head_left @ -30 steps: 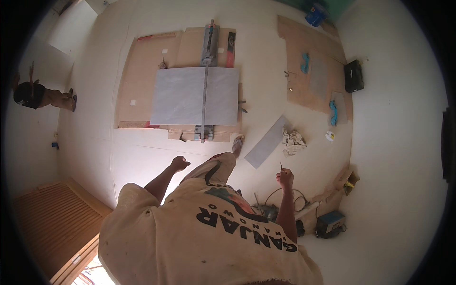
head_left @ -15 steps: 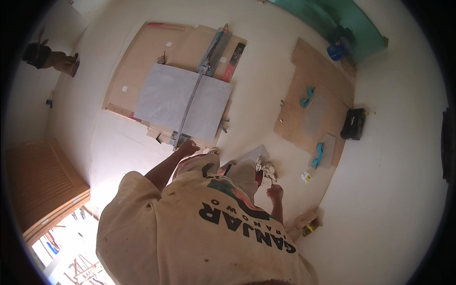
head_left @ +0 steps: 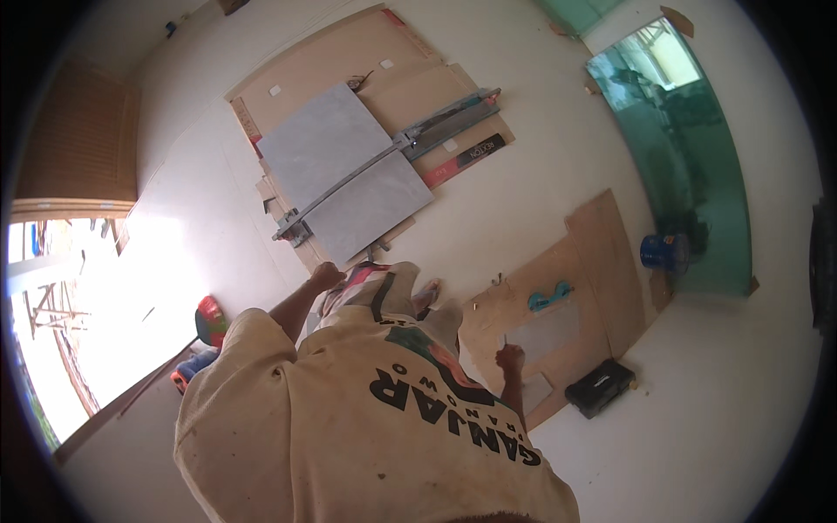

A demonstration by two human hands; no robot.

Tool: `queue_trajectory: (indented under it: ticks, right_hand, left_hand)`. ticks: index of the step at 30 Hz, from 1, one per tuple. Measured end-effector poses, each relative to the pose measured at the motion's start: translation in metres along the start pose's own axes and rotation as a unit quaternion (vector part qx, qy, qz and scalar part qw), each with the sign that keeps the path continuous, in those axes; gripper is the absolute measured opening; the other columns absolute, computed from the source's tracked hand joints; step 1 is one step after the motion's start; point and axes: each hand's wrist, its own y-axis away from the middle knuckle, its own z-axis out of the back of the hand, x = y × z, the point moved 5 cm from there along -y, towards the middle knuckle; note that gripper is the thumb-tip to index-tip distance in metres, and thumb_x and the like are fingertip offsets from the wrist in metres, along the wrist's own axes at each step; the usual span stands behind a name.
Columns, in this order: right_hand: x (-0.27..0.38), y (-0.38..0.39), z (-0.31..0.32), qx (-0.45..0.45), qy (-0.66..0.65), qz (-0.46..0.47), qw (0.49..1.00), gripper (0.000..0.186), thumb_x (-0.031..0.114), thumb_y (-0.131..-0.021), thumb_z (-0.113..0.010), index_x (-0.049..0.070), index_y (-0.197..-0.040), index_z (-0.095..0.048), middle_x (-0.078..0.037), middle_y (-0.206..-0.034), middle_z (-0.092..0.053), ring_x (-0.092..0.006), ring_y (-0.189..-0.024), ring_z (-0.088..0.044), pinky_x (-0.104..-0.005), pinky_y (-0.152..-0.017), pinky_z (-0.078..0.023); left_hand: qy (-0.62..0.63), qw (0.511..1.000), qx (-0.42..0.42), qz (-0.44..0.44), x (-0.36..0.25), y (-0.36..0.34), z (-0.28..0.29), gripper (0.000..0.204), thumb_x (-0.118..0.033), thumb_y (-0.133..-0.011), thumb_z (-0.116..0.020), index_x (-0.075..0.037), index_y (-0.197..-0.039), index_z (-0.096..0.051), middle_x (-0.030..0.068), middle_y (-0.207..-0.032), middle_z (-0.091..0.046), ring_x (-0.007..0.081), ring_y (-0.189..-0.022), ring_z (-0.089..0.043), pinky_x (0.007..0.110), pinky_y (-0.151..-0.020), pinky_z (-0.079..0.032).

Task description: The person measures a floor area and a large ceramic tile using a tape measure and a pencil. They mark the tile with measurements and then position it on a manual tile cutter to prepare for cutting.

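Note:
My left hand (head_left: 328,275) hangs at my side with its fingers curled and nothing visible in them. It is nearest the manual tile cutter (head_left: 349,181), whose long rail lies across a large grey tile (head_left: 323,139) on the floor. My right hand (head_left: 510,356) is closed around a thin, pale, pencil-like stick (head_left: 504,340) that points up out of the fist; its exact kind is too small to tell. Beyond that hand a turquoise double suction-cup lifter (head_left: 548,296) rests on a brown cardboard sheet (head_left: 588,261).
Flattened cardboard (head_left: 418,52) lies under the cutter. A black case (head_left: 600,388) sits right of my right hand, with a blue bucket (head_left: 664,252) beyond it beside a green glass panel (head_left: 697,157). At left are a bright doorway (head_left: 87,305) and a wooden door (head_left: 78,139).
My view has turned right: the cutter and tile appear rotated, and more doorway and glass panel show. My right hand now appears over the cardboard, still closed on the stick. My left hand stays closed.

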Motion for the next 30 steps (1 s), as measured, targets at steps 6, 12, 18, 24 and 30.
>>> queue_trajectory:
  ticks: [6,12,18,24,30]
  right_hand:
    - [-0.113,-0.148,0.222,-0.208,-0.411,-0.030,0.887,0.008,0.011,-0.089,-0.049,0.005,-0.087,-0.055,-0.004,-0.073,-0.058,-0.0109,-0.061,-0.055,-0.0269,-0.049,-0.043]
    - [-0.007,-0.233,0.432,-0.227,-0.346,0.076,0.907,0.019,0.019,-0.086,-0.057,0.000,-0.087,-0.058,-0.004,-0.064,-0.056,-0.0141,-0.062,-0.054,-0.0304,-0.054,-0.043]
    - [0.079,-0.293,0.538,-0.235,-0.296,0.225,0.898,0.027,0.025,-0.085,-0.060,-0.002,-0.080,-0.061,-0.006,-0.065,-0.054,-0.0153,-0.065,-0.051,-0.0355,-0.060,-0.042]
    - [0.203,-0.328,0.624,-0.107,-0.203,0.304,0.925,0.032,0.032,-0.088,-0.058,0.002,-0.084,-0.064,-0.002,-0.062,-0.051,-0.0141,-0.058,-0.050,-0.0328,-0.053,-0.040]
    - [0.344,-0.473,0.656,0.036,-0.146,0.348,0.925,0.025,0.030,-0.088,-0.056,0.006,-0.091,-0.063,0.002,-0.058,-0.052,-0.0063,-0.044,-0.045,-0.0217,-0.039,-0.033]
  left_hand:
    - [0.146,0.987,-0.062,0.026,-0.149,0.048,0.049,0.022,-0.030,-0.086,-0.060,-0.011,-0.082,-0.070,0.0121,-0.083,-0.068,0.0306,-0.084,-0.066,0.041,-0.075,-0.055]
    - [0.199,0.969,-0.089,0.119,-0.166,0.012,-0.009,0.029,-0.034,-0.087,-0.058,-0.008,-0.081,-0.070,0.0154,-0.086,-0.068,0.0335,-0.085,-0.065,0.042,-0.077,-0.053]
    - [0.391,0.870,-0.152,0.259,-0.198,-0.018,0.055,0.030,-0.033,-0.085,-0.062,-0.004,-0.084,-0.070,0.0182,-0.085,-0.067,0.0353,-0.082,-0.064,0.044,-0.074,-0.051]
    - [0.633,0.612,-0.253,0.401,-0.213,-0.027,0.043,0.035,-0.030,-0.081,-0.068,0.003,-0.091,-0.066,0.0104,-0.078,-0.063,0.0200,-0.070,-0.060,0.036,-0.062,-0.049]
    - [0.719,0.452,-0.267,0.456,-0.233,-0.058,0.008,0.038,-0.032,-0.085,-0.064,0.003,-0.102,-0.063,0.0047,-0.080,-0.059,0.0145,-0.071,-0.056,0.029,-0.060,-0.046]
